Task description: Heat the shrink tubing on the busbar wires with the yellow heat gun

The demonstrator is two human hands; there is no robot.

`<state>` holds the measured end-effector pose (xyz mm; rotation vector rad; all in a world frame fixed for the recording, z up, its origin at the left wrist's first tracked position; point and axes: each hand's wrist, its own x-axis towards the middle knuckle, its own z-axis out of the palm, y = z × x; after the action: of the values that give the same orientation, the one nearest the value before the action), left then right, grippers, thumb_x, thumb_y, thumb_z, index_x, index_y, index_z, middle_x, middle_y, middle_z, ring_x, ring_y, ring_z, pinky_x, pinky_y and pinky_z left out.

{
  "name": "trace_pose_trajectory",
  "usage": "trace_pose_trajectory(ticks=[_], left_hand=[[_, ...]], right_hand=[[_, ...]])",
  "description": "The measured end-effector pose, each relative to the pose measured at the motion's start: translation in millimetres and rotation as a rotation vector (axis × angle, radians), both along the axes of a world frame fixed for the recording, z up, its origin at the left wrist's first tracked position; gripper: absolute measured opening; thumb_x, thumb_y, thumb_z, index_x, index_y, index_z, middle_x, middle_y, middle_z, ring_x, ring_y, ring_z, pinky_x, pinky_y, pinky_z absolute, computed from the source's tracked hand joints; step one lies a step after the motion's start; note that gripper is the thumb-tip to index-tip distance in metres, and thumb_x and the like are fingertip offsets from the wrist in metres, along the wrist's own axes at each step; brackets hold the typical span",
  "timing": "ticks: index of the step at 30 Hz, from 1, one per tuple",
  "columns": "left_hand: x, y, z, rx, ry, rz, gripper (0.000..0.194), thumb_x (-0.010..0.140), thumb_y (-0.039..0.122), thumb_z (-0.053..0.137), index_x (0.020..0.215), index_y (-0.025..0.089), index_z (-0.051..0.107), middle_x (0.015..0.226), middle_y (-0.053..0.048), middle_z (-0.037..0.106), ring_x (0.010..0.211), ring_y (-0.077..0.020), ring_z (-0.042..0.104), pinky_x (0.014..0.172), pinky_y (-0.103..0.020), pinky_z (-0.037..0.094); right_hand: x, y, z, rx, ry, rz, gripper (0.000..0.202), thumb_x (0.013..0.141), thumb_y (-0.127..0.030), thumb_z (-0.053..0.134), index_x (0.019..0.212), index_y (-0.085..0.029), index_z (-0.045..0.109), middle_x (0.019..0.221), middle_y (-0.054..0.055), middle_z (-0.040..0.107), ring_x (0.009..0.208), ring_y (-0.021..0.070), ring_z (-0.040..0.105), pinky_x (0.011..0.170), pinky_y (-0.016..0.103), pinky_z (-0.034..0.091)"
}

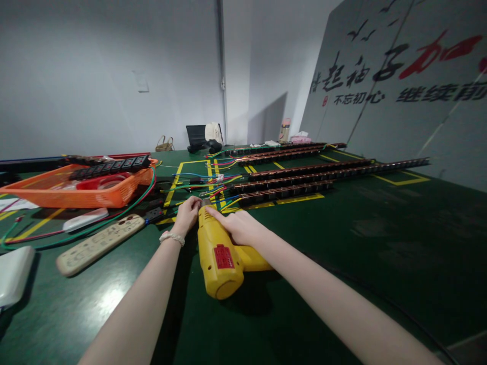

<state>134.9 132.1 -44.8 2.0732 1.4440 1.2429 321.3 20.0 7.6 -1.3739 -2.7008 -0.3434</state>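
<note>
A yellow heat gun with a red label lies in front of me, its nozzle pointing away and its handle out to the right. My right hand is closed against the far right side of its body, thumb stretched along the front near the nozzle; its other fingers are mostly hidden. Just left of the nozzle, my left hand is pinched shut, a light band on its wrist. Whatever sits between those fingertips is too small to make out. Coloured wires run just beyond both hands.
Long dark strips with copper edges stretch away to the right. On the left are an orange basket of parts, a beige power strip, a white device and a white box. A black cable crosses the right side.
</note>
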Motion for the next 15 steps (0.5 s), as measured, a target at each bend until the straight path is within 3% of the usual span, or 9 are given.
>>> trace_pose_trajectory(ticks=[9,15], left_hand=[[-1.1,2.1,1.0,-0.036,-0.054,0.001,0.021,0.073,0.027,0.046,0.08,0.017,0.062,0.074,-0.004,0.066,0.07,-0.0173,0.057,0.067,-0.028,0.043],[-1.3,1.9,-0.5,-0.003,-0.045,-0.004,0.021,0.074,0.027,0.045,0.081,0.016,0.062,0.073,-0.005,0.066,0.07,-0.0178,0.058,0.065,-0.028,0.043]], right_hand=[[-4.9,7.7,-2.0,-0.025,0.024,-0.011,0.085,0.074,-0.02,0.054,0.146,-0.02,0.01,0.094,0.009,0.068,0.08,0.0249,0.064,0.066,0.03,0.043],[0.3,8.2,-3.3,-0.037,0.021,0.01,0.089,0.071,-0.018,0.054,0.147,-0.016,0.008,0.096,0.01,0.068,0.081,0.026,0.064,0.065,0.031,0.043]])
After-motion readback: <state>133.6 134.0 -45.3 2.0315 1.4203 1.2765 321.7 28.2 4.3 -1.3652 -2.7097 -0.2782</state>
